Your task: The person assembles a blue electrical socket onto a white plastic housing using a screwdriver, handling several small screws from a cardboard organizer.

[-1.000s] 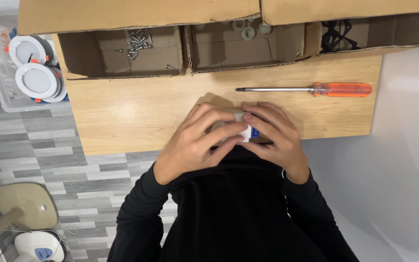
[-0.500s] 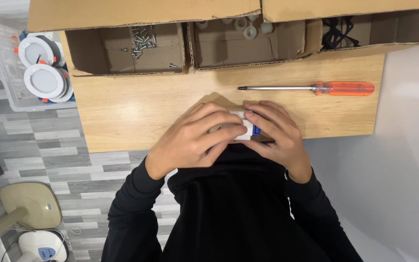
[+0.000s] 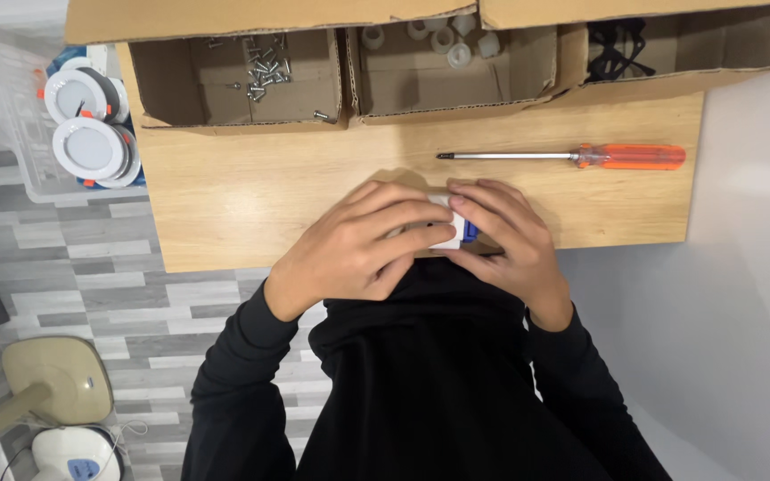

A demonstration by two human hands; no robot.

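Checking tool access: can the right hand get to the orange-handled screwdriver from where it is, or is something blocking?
Probably yes. The screwdriver lies alone on the bare wooden table, just beyond the right hand, with nothing between them. But that hand and the left hand both clasp a small white part, so it would have to let go first.

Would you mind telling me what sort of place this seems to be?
Probably a small assembly bench: a wooden table carries cardboard boxes sorted with screws and white plastic parts, an orange-handled screwdriver lies ready, and a clear bin holds round white fixtures.

left hand [image 3: 358,245] slid further over white part [image 3: 443,233]
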